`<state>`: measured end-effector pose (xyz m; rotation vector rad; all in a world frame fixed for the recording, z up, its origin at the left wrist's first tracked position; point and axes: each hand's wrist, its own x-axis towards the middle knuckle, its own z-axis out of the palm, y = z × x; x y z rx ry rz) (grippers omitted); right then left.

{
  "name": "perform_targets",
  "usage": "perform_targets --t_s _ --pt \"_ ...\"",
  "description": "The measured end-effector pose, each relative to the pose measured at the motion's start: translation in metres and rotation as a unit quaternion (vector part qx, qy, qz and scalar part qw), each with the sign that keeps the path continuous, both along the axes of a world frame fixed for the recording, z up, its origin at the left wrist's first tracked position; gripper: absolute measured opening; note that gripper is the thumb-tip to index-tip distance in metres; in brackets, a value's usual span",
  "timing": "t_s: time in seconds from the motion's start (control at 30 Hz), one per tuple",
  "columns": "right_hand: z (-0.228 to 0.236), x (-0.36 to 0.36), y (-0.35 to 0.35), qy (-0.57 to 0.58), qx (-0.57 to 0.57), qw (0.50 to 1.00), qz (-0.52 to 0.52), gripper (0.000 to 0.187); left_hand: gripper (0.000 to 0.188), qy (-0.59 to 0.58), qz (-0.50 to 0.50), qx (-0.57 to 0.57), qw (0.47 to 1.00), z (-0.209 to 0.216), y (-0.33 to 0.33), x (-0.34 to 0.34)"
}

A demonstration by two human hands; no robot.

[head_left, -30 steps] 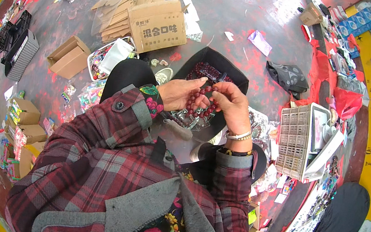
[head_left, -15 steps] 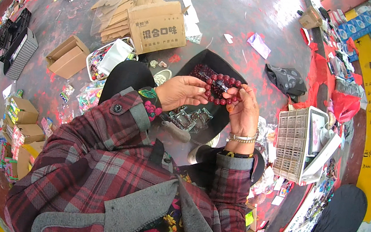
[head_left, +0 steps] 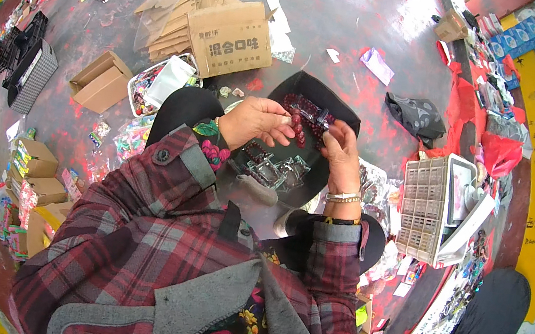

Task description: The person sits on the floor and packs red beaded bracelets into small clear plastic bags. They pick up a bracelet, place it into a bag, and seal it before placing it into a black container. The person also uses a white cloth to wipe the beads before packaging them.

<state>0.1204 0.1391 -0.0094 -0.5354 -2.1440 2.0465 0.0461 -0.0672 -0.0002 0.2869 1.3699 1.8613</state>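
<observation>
My left hand point(head_left: 254, 123) pinches a dark red bead bracelet point(head_left: 298, 129) at its fingertips; the beads hang down over a black open bin point(head_left: 346, 106). My right hand point(head_left: 343, 156) is beside the bracelet, its fingers loosely bent and apart, with nothing visible in them. Behind the hands, more dark red beads lie in the bin, partly hidden, with a bit of clear wrapping point(head_left: 320, 115) among them. Clear plastic packs point(head_left: 274, 171) lie below my left hand at the bin's near side.
A brown carton point(head_left: 227, 40) stands ahead beside flattened cardboard point(head_left: 169, 17). A white basket point(head_left: 132, 88) of small goods is at left. At right stand a pale plastic crate point(head_left: 422, 207) and a dark bag point(head_left: 415, 118). Cartons point(head_left: 40, 161) line the far left.
The bracelet, stretched as a loop between both hands before, now hangs as a narrow strand by my left hand. My right hand has let go and lowered slightly.
</observation>
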Motion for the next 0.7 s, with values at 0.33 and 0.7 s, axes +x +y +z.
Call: perform_targets --t_s 0.33,0.7 --pt "0.030 0.002 -0.028 0.052 0.109 0.949 0.291 0.067 0.020 0.064 -0.123 0.002 0.990 0.000 -0.003 0.005" --pt "0.022 0.005 -0.026 0.009 -0.069 0.960 0.270 0.038 0.018 0.071 -0.130 -0.003 0.989 0.008 -0.010 -0.001"
